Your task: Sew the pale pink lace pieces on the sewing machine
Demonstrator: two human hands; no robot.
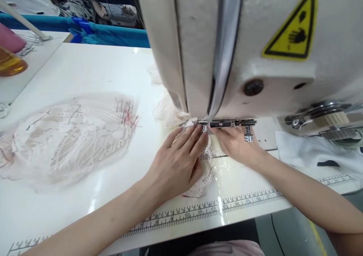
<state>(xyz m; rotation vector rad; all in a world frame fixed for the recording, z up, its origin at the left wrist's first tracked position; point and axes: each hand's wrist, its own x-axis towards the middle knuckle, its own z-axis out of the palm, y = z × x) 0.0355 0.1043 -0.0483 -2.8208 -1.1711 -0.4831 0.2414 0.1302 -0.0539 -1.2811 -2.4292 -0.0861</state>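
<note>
My left hand [180,159] lies with its fingers stretched out on a strip of pale lace [205,178], pressing it to the table just in front of the sewing machine's needle area. On the other side of the lace, my right hand [238,144] rests low beside the presser-foot area; its fingers reach forward, and the machine head hides part of them. The white sewing machine [195,51] stands over both hands, with a metal guide [224,123] at its foot. More of the lace [167,108] bunches behind the left fingertips.
A heap of pale lace pieces [73,135] with dark and red thread ends lies on the left. A printed ruler [187,214] runs along the table's front edge. White cloth [306,150] sits at right, below the thread tension dial [331,116]. Thread cones [11,65] stand far left.
</note>
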